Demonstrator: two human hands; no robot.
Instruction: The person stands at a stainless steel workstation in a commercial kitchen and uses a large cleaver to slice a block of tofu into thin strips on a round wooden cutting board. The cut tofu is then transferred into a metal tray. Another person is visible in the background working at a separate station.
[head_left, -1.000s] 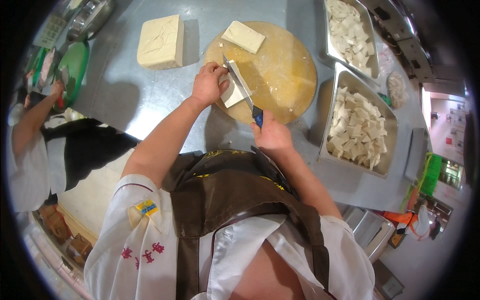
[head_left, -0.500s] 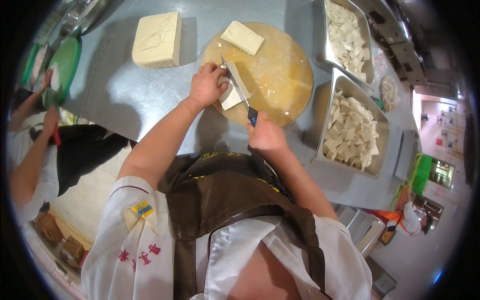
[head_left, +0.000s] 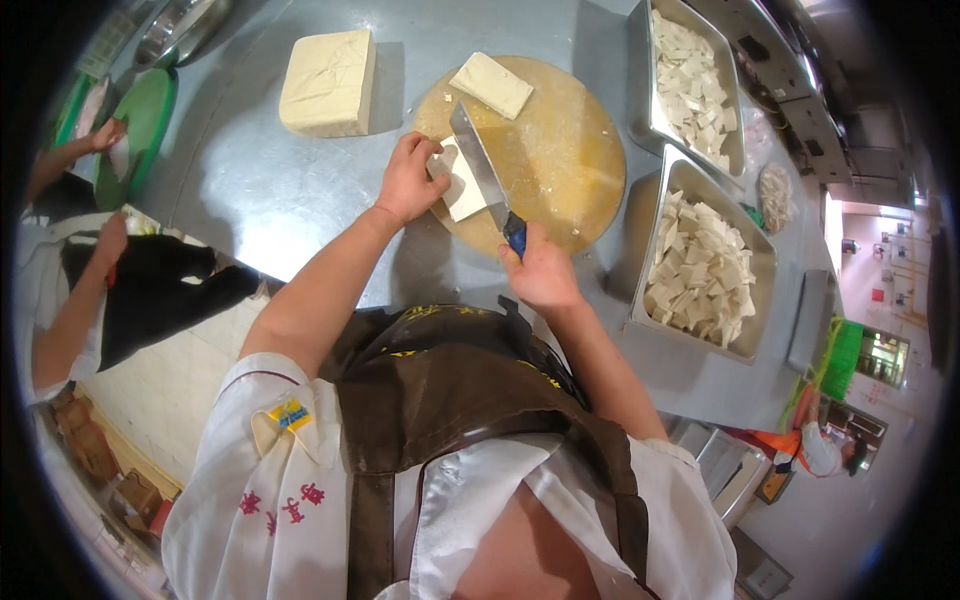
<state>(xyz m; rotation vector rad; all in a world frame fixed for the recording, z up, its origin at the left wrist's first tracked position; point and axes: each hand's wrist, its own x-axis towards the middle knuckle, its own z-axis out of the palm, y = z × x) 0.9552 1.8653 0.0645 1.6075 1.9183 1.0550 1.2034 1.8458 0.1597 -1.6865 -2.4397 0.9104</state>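
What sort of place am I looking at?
Probably a commercial kitchen: a knife over a round chopping board, steel pans holding cut white pieces, and a co-worker at a green board.

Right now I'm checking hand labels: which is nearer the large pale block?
Left. The left hand is below and right of the large block in the picture; the right hand, on the knife handle, is farther below and right.

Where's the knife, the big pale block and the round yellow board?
Knife (head_left: pixel 480 158): head view, middle of the blade.
Big pale block (head_left: pixel 326 82): head view, its top face.
Round yellow board (head_left: pixel 568 150): head view, bare surface toward its right side.
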